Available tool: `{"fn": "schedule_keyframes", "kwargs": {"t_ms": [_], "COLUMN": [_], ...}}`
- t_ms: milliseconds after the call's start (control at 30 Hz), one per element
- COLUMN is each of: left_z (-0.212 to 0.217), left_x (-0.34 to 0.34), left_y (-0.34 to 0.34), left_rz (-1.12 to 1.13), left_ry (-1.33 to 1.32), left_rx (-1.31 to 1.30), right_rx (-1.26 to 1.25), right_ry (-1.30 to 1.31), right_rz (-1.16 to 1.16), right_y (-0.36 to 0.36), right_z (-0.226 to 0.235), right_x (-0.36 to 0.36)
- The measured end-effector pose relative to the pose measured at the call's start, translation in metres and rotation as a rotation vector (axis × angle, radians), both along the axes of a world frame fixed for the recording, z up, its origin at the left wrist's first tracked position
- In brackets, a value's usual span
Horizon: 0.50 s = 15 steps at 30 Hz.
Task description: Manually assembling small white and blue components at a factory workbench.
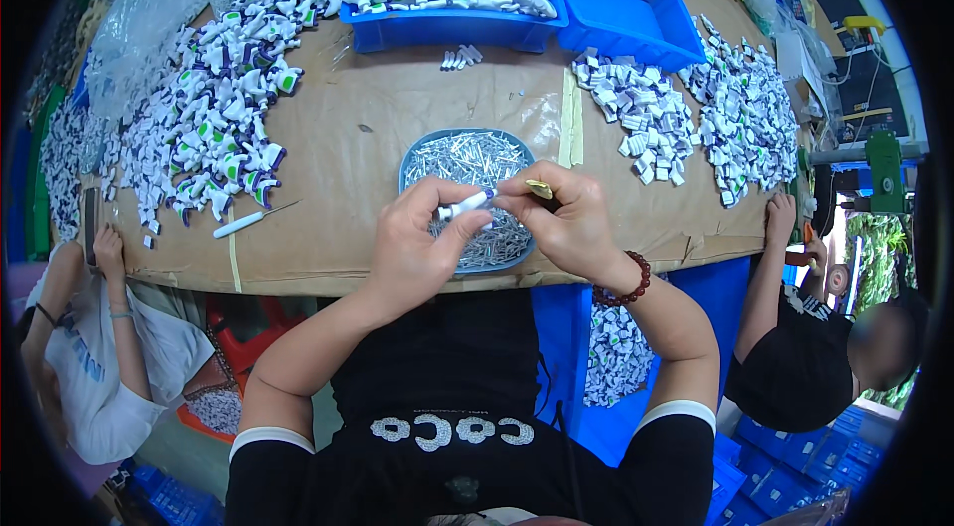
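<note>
Over a pale blue tub [407, 160] heaped with thin metal pins [467, 156], both my hands meet at a small white and purple plastic part [463, 205]. My left hand [422, 243] grips this part between thumb and fingers. My right hand [571, 223] is closed in a pinch at the part's right end. A yellow, shiny piece [540, 188] shows at its forefinger; whether it is held or worn I cannot tell. What lies between the right fingertips is hidden.
Piles of white, purple and green toy parts [214, 119] spread at left, with more white parts [646, 114] at right. A full blue bin [452, 29] and another blue bin [626, 4] stand behind. An awl-like white-handled tool [238, 225] lies left. Co-workers sit on both sides.
</note>
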<state>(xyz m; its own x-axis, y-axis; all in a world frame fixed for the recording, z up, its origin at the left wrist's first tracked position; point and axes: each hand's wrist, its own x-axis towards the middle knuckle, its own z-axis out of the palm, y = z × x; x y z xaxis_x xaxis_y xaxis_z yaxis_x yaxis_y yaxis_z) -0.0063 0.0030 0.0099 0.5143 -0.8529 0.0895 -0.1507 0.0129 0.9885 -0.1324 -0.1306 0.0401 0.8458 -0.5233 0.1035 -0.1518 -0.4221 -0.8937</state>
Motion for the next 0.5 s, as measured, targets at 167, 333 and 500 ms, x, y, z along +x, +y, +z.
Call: {"fn": "schedule_keyframes", "kwargs": {"t_ms": [167,333,500], "left_z": [0.01,0.006,0.005], "left_x": [0.01,0.019,0.025], "left_y": [-0.009,-0.007,-0.008], "left_rz": [-0.183,-0.305,-0.363], "left_ry": [-0.153,0.524,0.792], "left_rx": [0.085,0.149,0.117], "right_rx": [-0.212,-0.176,0.045], "right_ry": [0.039,-0.094,0.175], "right_rz": [0.108,0.16,0.289], "right_y": [0.0,-0.013,-0.006], "right_z": [0.02,0.022,0.025], "right_x": [0.011,0.004,-0.006]}}
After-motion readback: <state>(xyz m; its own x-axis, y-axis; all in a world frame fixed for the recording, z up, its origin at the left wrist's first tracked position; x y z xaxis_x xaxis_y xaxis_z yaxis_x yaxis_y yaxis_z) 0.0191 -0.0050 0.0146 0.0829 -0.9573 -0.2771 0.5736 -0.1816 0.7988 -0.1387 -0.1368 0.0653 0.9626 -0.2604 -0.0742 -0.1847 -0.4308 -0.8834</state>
